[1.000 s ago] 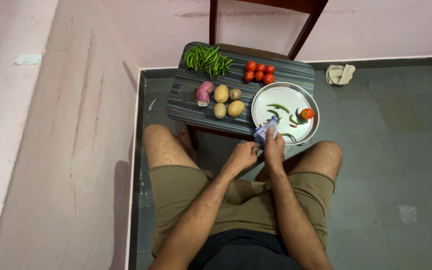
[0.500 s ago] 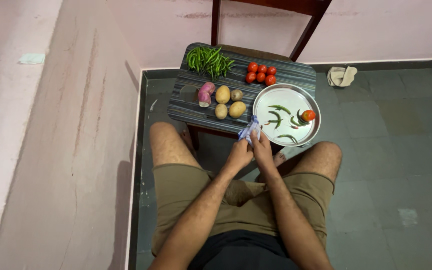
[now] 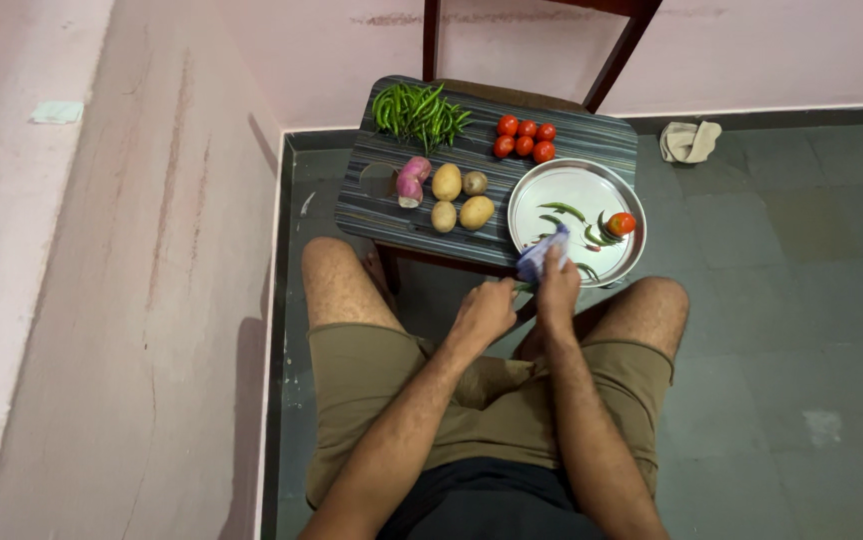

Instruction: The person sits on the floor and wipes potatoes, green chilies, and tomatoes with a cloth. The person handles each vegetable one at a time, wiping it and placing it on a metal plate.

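Observation:
My right hand (image 3: pixel 557 288) holds a blue-and-white cloth (image 3: pixel 543 251) at the near rim of a round steel plate (image 3: pixel 571 190). On the plate lie a few green chillies (image 3: pixel 563 211) and one red tomato (image 3: pixel 620 223). My left hand (image 3: pixel 484 311) is closed on a thin green chilli (image 3: pixel 517 287), just left of the right hand and below the tray's front edge. Both hands hover above my knees.
A striped tray (image 3: pixel 391 215) rests on a wooden chair (image 3: pixel 611 55). It carries a heap of green chillies (image 3: pixel 416 112), several tomatoes (image 3: pixel 525 137), several potatoes (image 3: pixel 459 198) and a purple root vegetable (image 3: pixel 411 181). A crumpled rag (image 3: pixel 687 141) lies on the grey floor. A pink wall stands left.
My right hand moved the cloth to the right, back onto the plate's near rim. My left hand dropped slightly away from the cloth, and a green chilli now shows in it.

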